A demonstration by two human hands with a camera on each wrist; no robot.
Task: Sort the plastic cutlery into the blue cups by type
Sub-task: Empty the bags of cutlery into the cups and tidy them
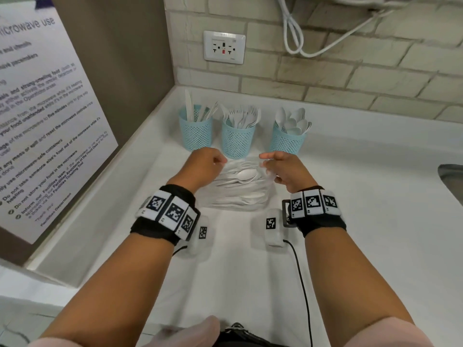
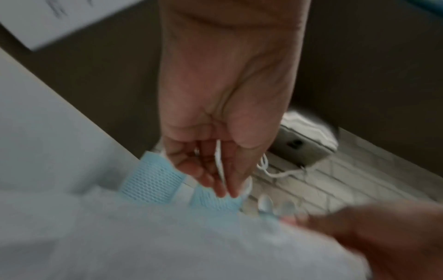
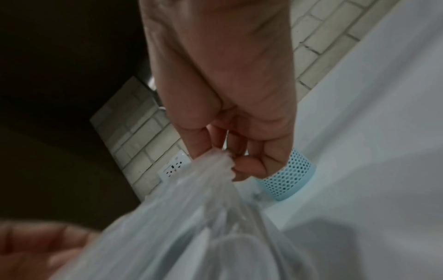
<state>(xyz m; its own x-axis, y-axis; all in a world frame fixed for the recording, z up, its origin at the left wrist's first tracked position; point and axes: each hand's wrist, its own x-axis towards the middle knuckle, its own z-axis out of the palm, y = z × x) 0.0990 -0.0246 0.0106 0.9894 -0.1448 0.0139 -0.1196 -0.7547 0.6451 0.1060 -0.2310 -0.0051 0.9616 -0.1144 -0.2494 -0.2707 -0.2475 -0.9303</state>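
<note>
On the left wall hangs a printed microwave notice [image 1: 45,116], above the worktop's left edge; the left hand [image 1: 200,166] hovers over the left side of a clear plastic bag [image 1: 240,189] of white spoons [image 1: 246,174], fingers curled inward, and the left wrist view shows a thin white strip [image 2: 219,163], too blurred to name, pinched between its fingers [image 2: 208,170]; the bag lies on the white worktop [image 1: 350,221] just in front of three blue mesh cups standing in a row near the back edge: the left cup [image 1: 195,134] holds knives, the middle cup [image 1: 238,141] forks, the right cup [image 1: 286,142] spoons; the right hand [image 1: 285,169] is at the bag's right side, and the right wrist view shows its fingertips [image 3: 249,166] pinching a gathered fold of the bag's film [image 3: 220,164], pulled taut; a sink rim [image 1: 451,181] shows at the worktop's right edge; behind, a pale brick wall carries a socket [image 1: 223,47] and a looped white cable [image 1: 295,38].
</note>
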